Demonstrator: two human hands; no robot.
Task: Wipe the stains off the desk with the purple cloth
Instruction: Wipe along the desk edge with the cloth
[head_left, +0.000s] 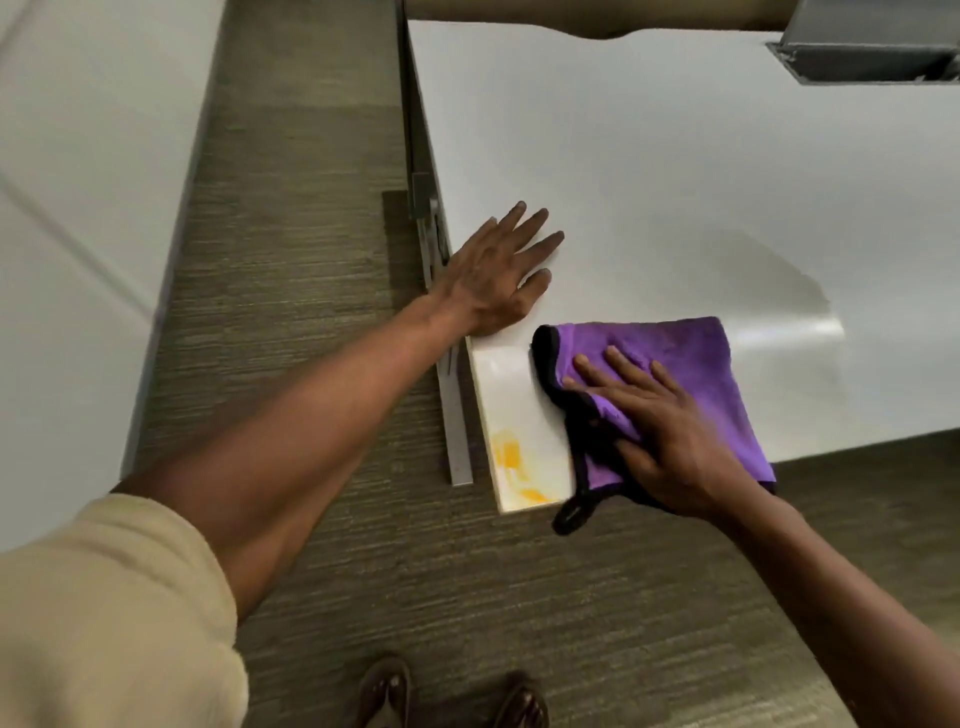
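A purple cloth (691, 358) with a black hem lies flat on the white desk (649, 171) near its front left corner. My right hand (670, 431) presses down on the cloth's near part, fingers spread, thumb tucked under its edge. A black loop of the cloth hangs over the desk's front edge. Yellow-orange stains (511, 457) smear the corner just left of the cloth. My left hand (498, 273) rests flat and empty on the desk's left edge, fingers apart, a little beyond the cloth.
A grey metal rail (457, 415) runs along the desk's left side. Another white surface (78, 208) stands to the left across a strip of carpet. A grey box (872, 47) sits at the desk's far right. My sandalled feet (452, 696) stand on the carpet below.
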